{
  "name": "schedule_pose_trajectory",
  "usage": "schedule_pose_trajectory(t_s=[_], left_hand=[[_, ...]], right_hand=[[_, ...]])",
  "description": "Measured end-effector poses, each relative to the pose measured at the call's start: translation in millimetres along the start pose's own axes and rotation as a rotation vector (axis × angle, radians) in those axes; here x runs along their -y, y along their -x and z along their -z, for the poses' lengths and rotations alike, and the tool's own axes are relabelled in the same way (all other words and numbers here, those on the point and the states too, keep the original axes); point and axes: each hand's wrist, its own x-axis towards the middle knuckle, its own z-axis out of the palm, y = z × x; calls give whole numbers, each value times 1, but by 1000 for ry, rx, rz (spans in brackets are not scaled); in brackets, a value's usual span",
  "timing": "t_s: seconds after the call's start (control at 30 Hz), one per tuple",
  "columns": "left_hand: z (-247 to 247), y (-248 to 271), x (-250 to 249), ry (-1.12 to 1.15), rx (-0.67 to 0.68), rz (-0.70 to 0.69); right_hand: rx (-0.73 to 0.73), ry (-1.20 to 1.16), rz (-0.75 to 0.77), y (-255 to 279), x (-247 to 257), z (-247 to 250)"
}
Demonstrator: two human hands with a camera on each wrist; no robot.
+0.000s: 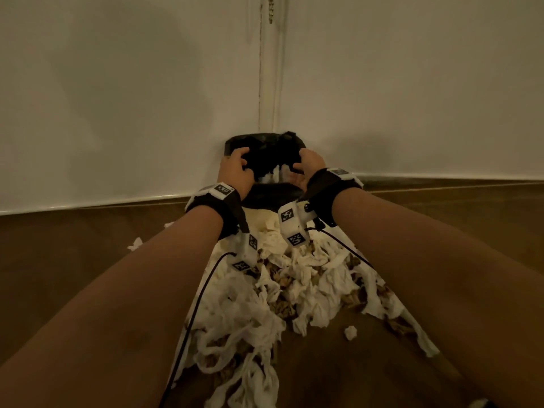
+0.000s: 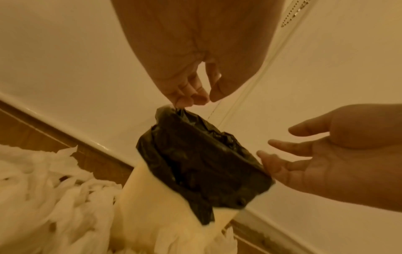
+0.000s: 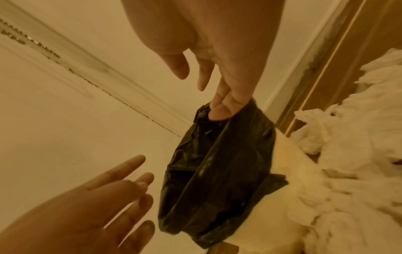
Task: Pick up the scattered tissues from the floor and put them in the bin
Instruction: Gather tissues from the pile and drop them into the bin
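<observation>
The tissues [image 1: 265,295] lie in one big heap on the wooden floor [image 1: 73,254], too tangled to count, with brown scraps mixed in; two small bits lie apart, one [image 1: 350,332] to the right of the heap and one [image 1: 134,243] to the left by the left forearm. Beyond the heap, in the corner where two white walls [image 1: 117,98] meet, stands one pale bin [image 2: 152,202] lined with one black bag [image 2: 195,154] folded over its rim. The left hand [image 2: 187,82] pinches the bag's edge between thumb and fingertips at the bin's left side. The right hand [image 3: 219,86] grips the bag's edge on the right side with its lower fingers and thumb, its other fingers spread loose. Each wrist carries one black strap with a white camera block bearing black-and-white square markers; no writing can be read. A black cable [image 1: 191,316] runs from each block. A beaded chain [image 1: 271,8] hangs in the corner above the bin.
</observation>
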Motion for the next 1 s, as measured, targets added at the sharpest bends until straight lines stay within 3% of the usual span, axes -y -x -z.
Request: schedule_pose_trajectory(t_s=[0.1, 0.3, 0.47, 0.6, 0.83, 1.0], left_hand=[[-16, 18, 5, -31, -10, -80], [-66, 66, 32, -121, 192, -107], [-112, 108, 58, -326, 420, -152], [-142, 140, 78, -613, 705, -195], [-167, 193, 92, -904, 565, 9], [-172, 202, 86, -982, 526, 37]], right_hand=[[-125, 25, -43, 3, -18, 27], [-239, 306, -90, 45, -92, 91], [-264, 568, -176, 89, -150, 132], [-226, 740, -251, 109, -188, 154], [-211, 948, -362, 130, -233, 174], [-162, 998, -342, 134, -249, 177]])
